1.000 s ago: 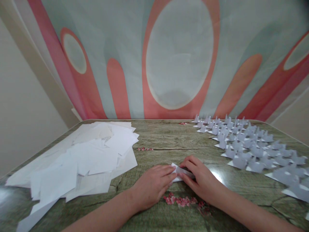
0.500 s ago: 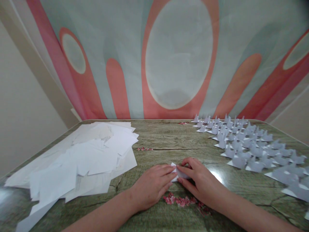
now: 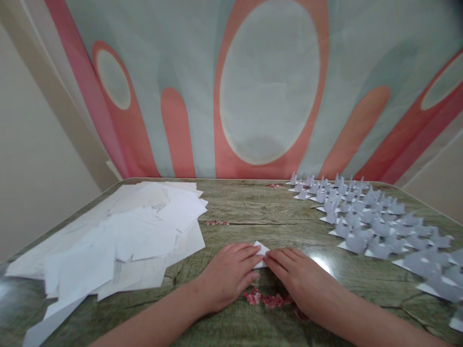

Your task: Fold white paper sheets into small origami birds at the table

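A small piece of folded white paper (image 3: 261,249) lies on the table near its front middle, one corner pointing away from me. My left hand (image 3: 231,272) holds its left side down against the table, fingertips on the paper and thumb just below its lower edge. On the right side, my right hand (image 3: 294,274) lies flat with fingers stretched out, their tips pressing the paper's edge. Both hands cover parts of the paper, so its full folded shape is hidden.
A spread heap of white paper sheets (image 3: 144,236) covers the table's left side. Rows of small folded white paper figures (image 3: 379,226) stand on the right. The wood-patterned table (image 3: 246,202) ends at a patterned curtain (image 3: 202,144) behind it.
My right hand has gone from pinching a raised flap to lying flat over the paper's right side, and the flap is down. My left hand has stayed nearly in place.
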